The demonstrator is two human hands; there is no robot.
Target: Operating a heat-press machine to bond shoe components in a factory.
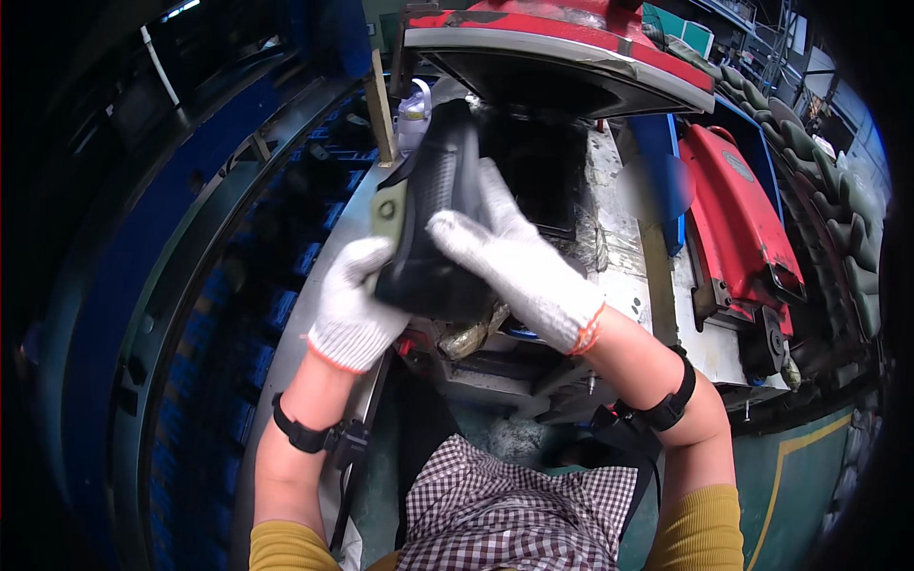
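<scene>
Both my hands, in white knit gloves with orange cuffs, hold up a black shoe (440, 200) in front of the machine. An olive-green piece with a round hole, apparently a shoe last (387, 211), shows at the shoe's left side. My left hand (357, 306) is closed on the shoe's lower left end, its thumb up along the edge. My right hand (514, 257) grips the right side, with its thumb laid across the black surface. The fingers behind the shoe are hidden, and motion blurs the shoe slightly.
A red press lid (562, 43) stands raised over a dark chamber ahead. To the right is a second red press cover (738, 209), beside a rack of green shoe lasts (847, 224). Left runs a blue-slatted conveyor (257, 314). A lilac bottle (413, 119) stands behind the shoe.
</scene>
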